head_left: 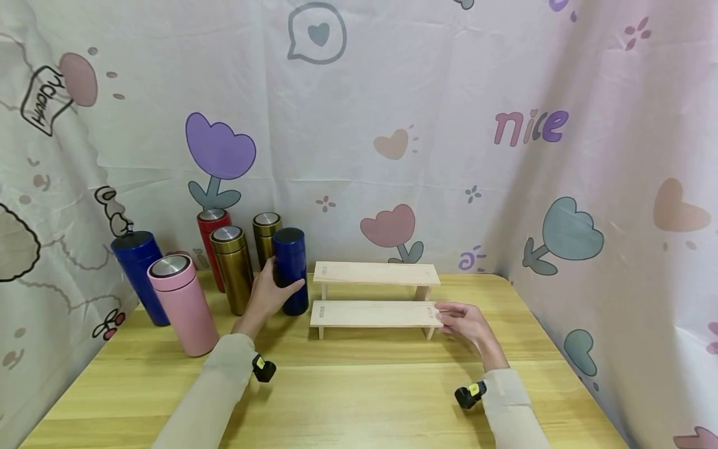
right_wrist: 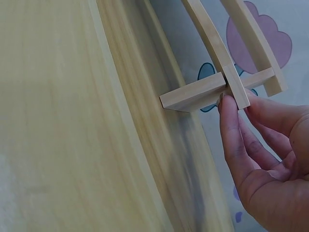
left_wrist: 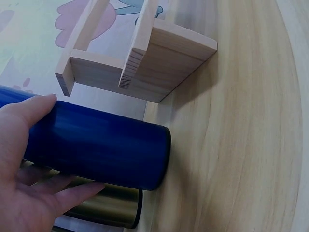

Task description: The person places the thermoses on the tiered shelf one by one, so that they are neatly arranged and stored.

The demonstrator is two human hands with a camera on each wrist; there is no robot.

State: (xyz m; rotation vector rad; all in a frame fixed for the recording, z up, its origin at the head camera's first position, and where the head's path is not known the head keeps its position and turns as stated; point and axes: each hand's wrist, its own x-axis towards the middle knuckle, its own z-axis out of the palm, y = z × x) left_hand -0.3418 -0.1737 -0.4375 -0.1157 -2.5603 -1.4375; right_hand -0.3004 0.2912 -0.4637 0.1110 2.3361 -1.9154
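Note:
My left hand [head_left: 270, 293] grips a dark blue thermos bottle [head_left: 290, 268], which stands left of a two-step wooden rack [head_left: 376, 313]. In the left wrist view, the thumb lies on one side of the blue bottle [left_wrist: 101, 142] and the fingers are on the other. A gold bottle [left_wrist: 108, 205] shows just beyond those fingers. At the rack's right end, my right hand [head_left: 462, 323] pinches the edge of the lower board. The right wrist view has thumb and fingertips on either side of that board [right_wrist: 236, 89].
Left of the blue bottle stand more thermos bottles: two gold, one in front [head_left: 232, 274] and one behind [head_left: 266, 234], a red one [head_left: 213, 234], a pink one [head_left: 185, 305] and another blue one [head_left: 140, 274]. A patterned curtain [head_left: 348, 125] hangs behind the wooden table [head_left: 348, 399].

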